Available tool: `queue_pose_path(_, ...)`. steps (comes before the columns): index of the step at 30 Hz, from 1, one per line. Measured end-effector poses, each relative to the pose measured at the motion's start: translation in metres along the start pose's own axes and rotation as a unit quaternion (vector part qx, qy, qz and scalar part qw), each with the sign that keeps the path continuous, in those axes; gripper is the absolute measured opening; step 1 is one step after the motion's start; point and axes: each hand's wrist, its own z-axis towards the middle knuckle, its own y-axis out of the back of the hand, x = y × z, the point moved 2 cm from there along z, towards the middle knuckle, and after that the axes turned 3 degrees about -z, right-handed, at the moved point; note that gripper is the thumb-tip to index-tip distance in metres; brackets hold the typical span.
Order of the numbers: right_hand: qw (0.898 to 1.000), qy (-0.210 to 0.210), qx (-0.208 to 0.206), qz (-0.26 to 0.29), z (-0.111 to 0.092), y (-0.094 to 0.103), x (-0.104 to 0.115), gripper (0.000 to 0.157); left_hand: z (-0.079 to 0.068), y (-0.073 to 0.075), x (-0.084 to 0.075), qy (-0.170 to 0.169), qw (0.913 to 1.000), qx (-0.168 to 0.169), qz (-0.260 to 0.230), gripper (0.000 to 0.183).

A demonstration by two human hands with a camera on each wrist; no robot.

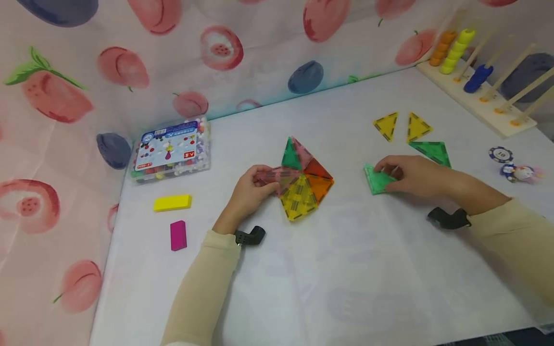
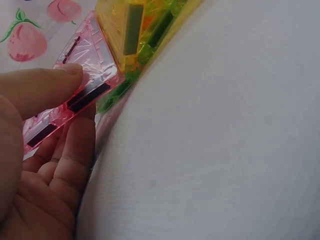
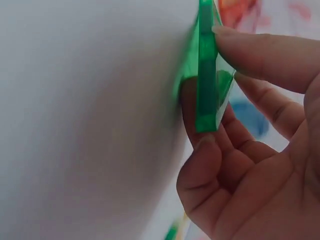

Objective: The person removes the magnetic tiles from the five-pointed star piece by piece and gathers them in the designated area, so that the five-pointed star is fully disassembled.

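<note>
On the white table a many-coloured cluster of clear magnetic tiles stands raised, with green, pink, red, orange and yellow triangles joined at one peak. My left hand (image 1: 246, 194) pinches a pink triangular tile (image 2: 95, 62) at the cluster's left side, thumb on top and fingers underneath. To the right of the cluster, my right hand (image 1: 413, 175) holds a green triangular tile (image 3: 206, 75) between thumb and fingers, tilted close over the table. Another green tile (image 1: 434, 152) lies just behind that hand. Two yellow triangle tiles (image 1: 387, 126) lie farther back.
A clear box of small beads (image 1: 169, 149) stands at the back left. In front of it lie a yellow block (image 1: 172, 203) and a magenta block (image 1: 178, 235). Far right are a peg board (image 1: 502, 120), a poker chip (image 1: 500, 154) and a small figurine (image 1: 519, 173).
</note>
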Motion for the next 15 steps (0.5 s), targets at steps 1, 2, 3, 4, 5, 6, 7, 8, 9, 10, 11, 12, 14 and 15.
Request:
queue_pose_path(1, 1.0, -0.014, -0.008, -0.001, -0.002, 0.005, -0.009, 0.042, -0.001, 0.001, 0.001, 0.002, 1.0, -0.001, 0.003, 0.047)
queue_pose_path(2, 1.0, -0.026, -0.012, -0.004, -0.003, 0.009, -0.017, 0.044, -0.001, 0.002, 0.001, 0.003, 1.0, -0.002, 0.004, 0.048)
queue_pose_path(3, 0.999, -0.037, -0.014, -0.008, -0.004, 0.013, -0.025, 0.046, -0.001, 0.003, 0.002, 0.003, 1.0, -0.003, 0.004, 0.048)
queue_pose_path(4, 0.999, -0.044, -0.017, -0.012, -0.005, 0.017, -0.032, 0.047, -0.002, 0.003, 0.002, 0.004, 1.0, -0.003, 0.005, 0.048)
queue_pose_path(5, 0.998, -0.052, -0.017, -0.016, -0.006, 0.02, -0.037, 0.049, -0.002, 0.003, 0.002, 0.003, 1.0, -0.004, 0.005, 0.048)
queue_pose_path(6, 0.998, -0.058, -0.019, -0.025, -0.007, 0.024, -0.042, 0.051, -0.002, 0.003, 0.002, 0.003, 1.0, -0.005, 0.005, 0.047)
queue_pose_path(7, 0.997, -0.064, -0.023, -0.035, -0.009, 0.027, -0.045, 0.052, -0.002, 0.003, 0.002, 0.002, 1.0, -0.005, 0.005, 0.047)
queue_pose_path(8, 0.996, -0.07, -0.026, -0.046, -0.01, 0.029, -0.048, 0.054, -0.002, 0.003, 0.002, 0.002, 1.0, -0.005, 0.005, 0.046)
queue_pose_path(9, 0.995, -0.073, -0.031, -0.056, -0.012, 0.032, -0.048, 0.055, -0.003, 0.003, 0.002, 0.002, 1.0, -0.006, 0.005, 0.046)
queue_pose_path(10, 0.995, -0.075, -0.036, -0.062, -0.014, 0.034, -0.047, 0.055, -0.003, 0.002, 0.002, 0.002, 1.0, -0.006, 0.005, 0.045)
queue_pose_path(11, 0.994, -0.075, -0.04, -0.067, -0.016, 0.036, -0.044, 0.055, -0.003, 0.002, 0.002, 0.002, 1.0, -0.006, 0.004, 0.045)
queue_pose_path(12, 0.994, -0.07, -0.045, -0.071, -0.017, 0.037, -0.04, 0.054, -0.003, 0.001, 0.002, 0.002, 1.0, -0.005, 0.005, 0.045)
queue_pose_path(14, 0.994, -0.053, -0.055, -0.073, -0.017, 0.038, -0.026, 0.051, -0.001, 0.0, 0.002, 0.001, 1.0, -0.002, 0.005, 0.045)
queue_pose_path(15, 0.995, -0.041, -0.059, -0.071, -0.016, 0.037, -0.017, 0.05, -0.001, -0.001, 0.001, -0.002, 1.0, -0.001, 0.006, 0.045)
